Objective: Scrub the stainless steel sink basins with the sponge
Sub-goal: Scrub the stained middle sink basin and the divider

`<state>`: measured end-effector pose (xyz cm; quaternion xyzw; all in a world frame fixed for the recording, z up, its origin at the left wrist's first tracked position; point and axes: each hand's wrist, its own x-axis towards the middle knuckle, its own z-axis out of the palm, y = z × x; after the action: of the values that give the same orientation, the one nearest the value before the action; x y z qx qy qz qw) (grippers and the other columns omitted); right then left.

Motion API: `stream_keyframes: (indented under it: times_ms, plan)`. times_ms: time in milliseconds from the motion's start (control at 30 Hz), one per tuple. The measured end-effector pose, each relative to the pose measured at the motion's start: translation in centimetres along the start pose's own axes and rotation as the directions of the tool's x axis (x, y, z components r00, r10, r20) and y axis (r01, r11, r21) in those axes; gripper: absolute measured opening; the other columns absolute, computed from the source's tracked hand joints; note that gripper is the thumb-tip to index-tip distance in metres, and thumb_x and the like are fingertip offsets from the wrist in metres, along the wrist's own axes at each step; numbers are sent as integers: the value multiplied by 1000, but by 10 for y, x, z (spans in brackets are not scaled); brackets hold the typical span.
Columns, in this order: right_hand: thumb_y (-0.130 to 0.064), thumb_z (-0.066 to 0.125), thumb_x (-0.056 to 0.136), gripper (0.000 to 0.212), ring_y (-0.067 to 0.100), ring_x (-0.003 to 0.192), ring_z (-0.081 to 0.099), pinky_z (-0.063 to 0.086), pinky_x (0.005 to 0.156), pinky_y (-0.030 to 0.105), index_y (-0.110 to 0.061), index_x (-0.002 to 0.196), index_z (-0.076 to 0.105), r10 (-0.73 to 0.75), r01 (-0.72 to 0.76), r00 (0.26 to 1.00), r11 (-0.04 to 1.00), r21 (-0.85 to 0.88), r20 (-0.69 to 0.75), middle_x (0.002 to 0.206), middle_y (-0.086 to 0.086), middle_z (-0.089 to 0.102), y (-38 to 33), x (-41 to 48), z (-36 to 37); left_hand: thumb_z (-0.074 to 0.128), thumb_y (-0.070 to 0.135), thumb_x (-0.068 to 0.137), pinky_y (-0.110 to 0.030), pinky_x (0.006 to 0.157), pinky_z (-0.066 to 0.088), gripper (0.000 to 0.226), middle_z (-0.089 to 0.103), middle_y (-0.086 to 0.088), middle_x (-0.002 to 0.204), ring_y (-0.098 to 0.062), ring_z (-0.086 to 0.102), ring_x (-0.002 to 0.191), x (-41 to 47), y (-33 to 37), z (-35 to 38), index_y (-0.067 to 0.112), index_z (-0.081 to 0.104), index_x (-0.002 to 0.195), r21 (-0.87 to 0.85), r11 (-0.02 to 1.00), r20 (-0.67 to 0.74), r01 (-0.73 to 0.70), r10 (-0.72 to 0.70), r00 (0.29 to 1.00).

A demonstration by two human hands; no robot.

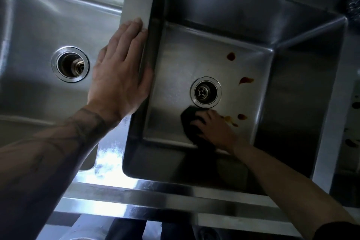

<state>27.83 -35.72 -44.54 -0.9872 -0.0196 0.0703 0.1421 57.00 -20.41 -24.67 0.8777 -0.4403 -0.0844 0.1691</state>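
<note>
Right hand [216,132] on dark sponge [191,122] near the drain [206,91]; left hand [118,76] flat on the divider [136,0].

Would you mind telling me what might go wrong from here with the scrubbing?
1. The sponge, gripped by the right hand, is beside the drain; the far stain could be missed.
2. Dragging it through the near stains may smear them across the basin.
3. The left hand lies flat on the divider and might slip on smooth steel.
</note>
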Motion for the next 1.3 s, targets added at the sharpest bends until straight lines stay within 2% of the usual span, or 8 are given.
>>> stream_keyframes:
  times_ms: [133, 333, 567, 767, 933, 1067, 1167, 1300]
  plan:
    - [-36, 58, 98, 43, 38, 118, 46, 44, 100, 46, -13, 134, 51, 418, -411, 896, 908, 81, -149, 137, 19, 44, -8, 18, 7, 49, 29, 99, -55, 124, 34, 64, 34, -12, 170, -33, 31, 158, 0, -2, 1, 3, 42, 158, 1, 1000, 2, -7, 7, 1000]
    - [-44, 75, 83, 56, 34, 119, 47, 49, 97, 45, -24, 132, 56, -18, 17, 996, 1000, 10, 87, 138, 11, 47, -11, -37, 8, 46, 29, 100, -57, 122, 35, 63, 35, -13, 169, -34, 32, 158, 1, -2, 0, 1, 43, 157, -6, 1000, 9, -8, 8, 1000]
    - [-51, 44, 101, 50, 36, 118, 44, 38, 97, 47, -18, 139, 48, 539, -544, 837, 839, -28, -89, 138, 17, 44, -8, 8, -4, 44, 31, 100, -56, 122, 35, 64, 35, -13, 169, -34, 32, 157, 1, -3, 2, 2, 43, 156, 2, 1000, 3, -16, 16, 1000]
    - [-43, 75, 83, 57, 37, 114, 52, 53, 93, 48, -18, 132, 59, 67, -63, 995, 996, -63, 69, 133, 18, 57, -10, -31, -7, 44, 30, 102, -56, 122, 35, 61, 36, -15, 169, -35, 32, 157, 1, -3, 1, 2, 43, 156, 5, 1000, 2, -20, 20, 1000]
    - [-38, 61, 99, 48, 38, 114, 48, 45, 93, 46, -9, 136, 53, 614, -614, 788, 789, 17, -50, 137, 24, 50, -1, 9, -20, 45, 30, 102, -56, 123, 35, 61, 37, -15, 168, -35, 33, 157, 1, -2, 0, 1, 44, 155, 3, 1000, -6, -25, 25, 1000]
    - [-40, 76, 85, 58, 44, 113, 60, 53, 96, 50, -9, 132, 62, 248, -248, 964, 969, -13, 96, 134, 26, 58, -26, -31, -16, 43, 30, 102, -54, 123, 36, 61, 36, -14, 169, -34, 33, 157, 0, 0, 0, 1, 44, 156, 10, 1000, -3, -15, 15, 1000]
    - [-42, 86, 75, 62, 41, 110, 66, 57, 93, 47, -14, 128, 67, 85, -77, 977, 996, -47, 196, 129, 21, 63, -7, -46, -24, 44, 30, 101, -54, 122, 36, 62, 35, -13, 169, -34, 32, 158, 1, 1, -2, 2, 44, 156, 4, 1000, -1, -12, 12, 1000]
    - [-35, 70, 94, 50, 40, 112, 53, 49, 94, 45, -7, 133, 55, 557, -557, 830, 830, 29, -23, 132, 25, 53, 20, -6, -27, 44, 30, 100, -55, 122, 36, 63, 37, -14, 169, -34, 33, 157, 0, 1, -1, 2, 44, 156, 0, 1000, -8, -13, 13, 1000]
